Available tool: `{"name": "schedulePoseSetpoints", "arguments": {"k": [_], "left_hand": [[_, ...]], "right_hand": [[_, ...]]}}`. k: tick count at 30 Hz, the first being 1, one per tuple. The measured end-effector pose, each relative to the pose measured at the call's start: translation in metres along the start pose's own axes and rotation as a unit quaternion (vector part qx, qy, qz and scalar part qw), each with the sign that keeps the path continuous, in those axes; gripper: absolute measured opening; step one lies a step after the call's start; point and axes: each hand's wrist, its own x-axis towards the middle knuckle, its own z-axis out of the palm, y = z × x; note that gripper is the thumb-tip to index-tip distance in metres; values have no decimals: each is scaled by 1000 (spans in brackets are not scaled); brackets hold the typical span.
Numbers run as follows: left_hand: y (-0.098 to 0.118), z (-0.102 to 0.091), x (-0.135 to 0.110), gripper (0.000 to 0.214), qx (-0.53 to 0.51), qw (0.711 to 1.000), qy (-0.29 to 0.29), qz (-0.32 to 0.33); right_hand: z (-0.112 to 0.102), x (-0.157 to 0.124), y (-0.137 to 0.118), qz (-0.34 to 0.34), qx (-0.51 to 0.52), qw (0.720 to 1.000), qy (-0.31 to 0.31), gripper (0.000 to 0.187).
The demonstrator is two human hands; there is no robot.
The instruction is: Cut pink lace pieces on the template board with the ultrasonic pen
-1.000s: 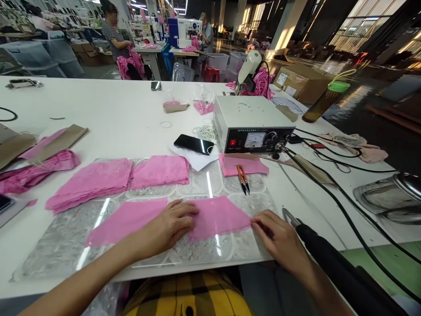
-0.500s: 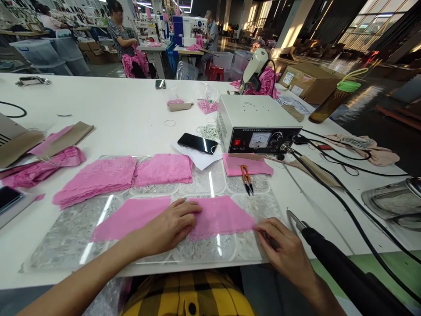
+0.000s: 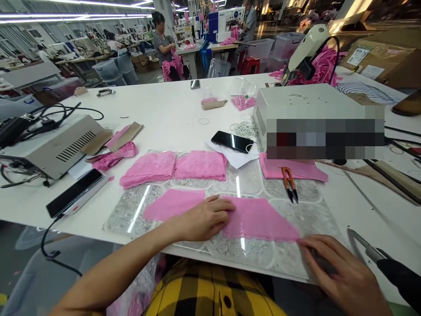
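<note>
A pink fabric piece [image 3: 256, 218] with a slanted right edge lies flat on the clear patterned mat [image 3: 263, 254]. My left hand [image 3: 210, 217] rests on it with the fingers laid flat, and more pink fabric [image 3: 177, 202] extends to the left of that hand. At the lower right corner of the fabric, my right hand [image 3: 342, 263] pinches the edge between thumb and forefinger. Two stacks of pink lace fabric, a left stack [image 3: 149, 167] and a right stack [image 3: 201, 165], sit behind. Orange-handled thread snips [image 3: 289, 184] lie on the mat's far right part.
To the right of my right hand is a black-handled tool [image 3: 366, 248] with a metal tip. Behind the mat are a phone [image 3: 232, 141] on white paper and a grey metal box [image 3: 305, 98]. Another metal box [image 3: 62, 147] and a power bank [image 3: 87, 197] are at left.
My view has turned left, so the table's things appear shifted right and the left metal box shows more. Both hands keep nearly the same places on the fabric.
</note>
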Motion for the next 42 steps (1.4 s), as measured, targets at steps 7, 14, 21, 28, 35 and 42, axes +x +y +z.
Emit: {"name": "schedulePoseSetpoints", "arguments": {"k": [7, 14, 21, 28, 35, 42], "left_hand": [[-1, -1, -3, 14, -6, 1000, 6, 3], [3, -7, -6, 20, -12, 1000, -1, -3], [3, -6, -8, 30, 27, 999, -7, 19], [2, -8, -4, 28, 73, 996, -11, 43], [0, -2, 9, 36, 118, 988, -36, 93], [8, 0, 28, 44, 121, 984, -54, 120]], "right_hand": [[1, -2, -1, 4, -1, 1000, 8, 12], [3, 1, -2, 31, 17, 999, 11, 13], [0, 8, -12, 59, 12, 998, 10, 25], [1, 9, -15, 83, 18, 996, 14, 23], [1, 12, -17, 74, 18, 997, 18, 30], [2, 9, -16, 59, 10, 998, 29, 38]]}}
